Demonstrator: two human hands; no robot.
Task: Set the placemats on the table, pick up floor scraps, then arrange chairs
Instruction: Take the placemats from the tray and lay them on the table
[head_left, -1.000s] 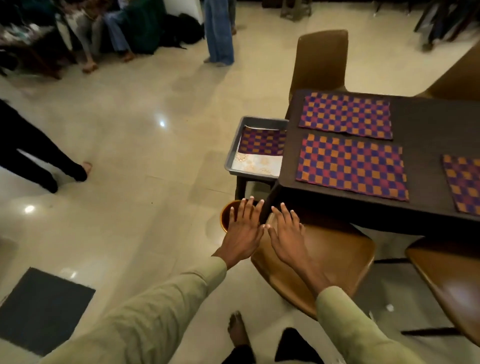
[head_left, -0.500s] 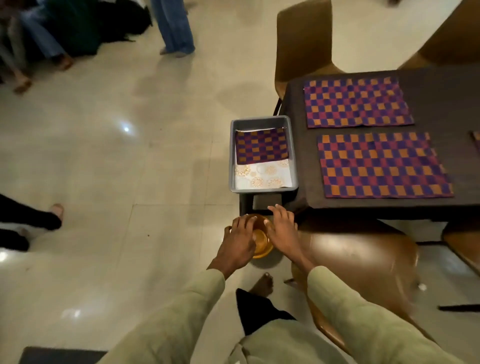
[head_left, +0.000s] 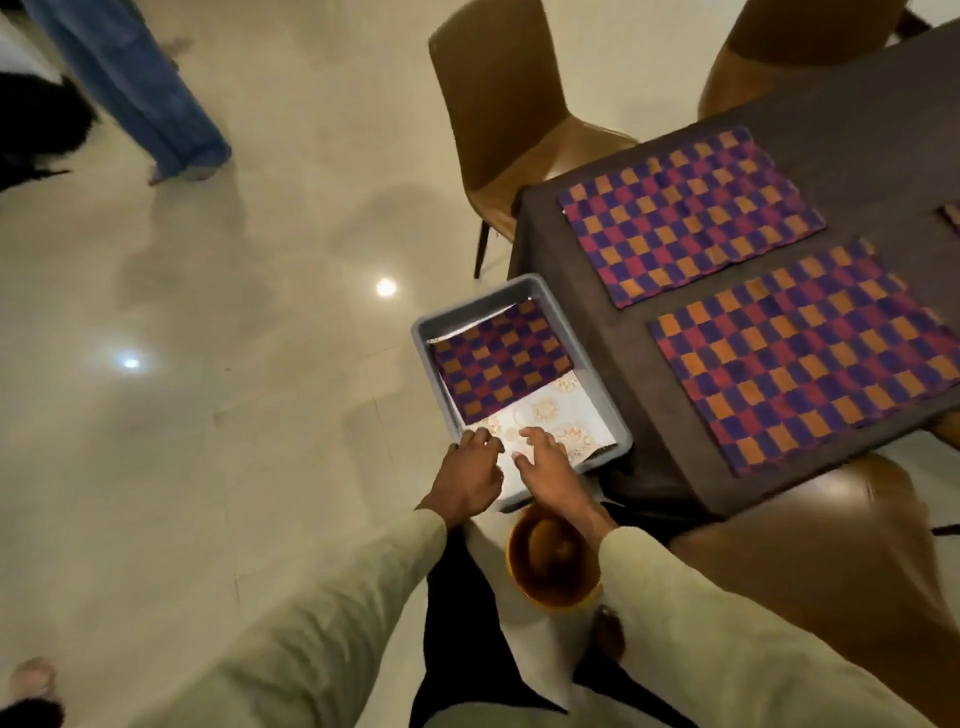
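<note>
Two purple-and-orange checkered placemats, one far (head_left: 691, 215) and one near (head_left: 810, 353), lie flat on the dark table (head_left: 639, 338). A grey tray (head_left: 608, 410) stands beside the table's left end and holds a folded checkered placemat (head_left: 501, 358) on top of a white patterned mat (head_left: 558, 421). My left hand (head_left: 467, 475) and my right hand (head_left: 550, 470) hover over the tray's near edge, fingers spread, fingertips at the white mat. Neither hand grips anything.
An orange bowl (head_left: 553, 564) sits on the floor below my wrists. A brown chair (head_left: 831, 566) stands at the table's near side, with another brown chair (head_left: 498, 109) at the far end. A person in blue trousers (head_left: 140, 88) stands at the far left.
My hands rose from the orange bowl on the floor to the near edge of the grey tray. The view swung down and closer to the tray.
</note>
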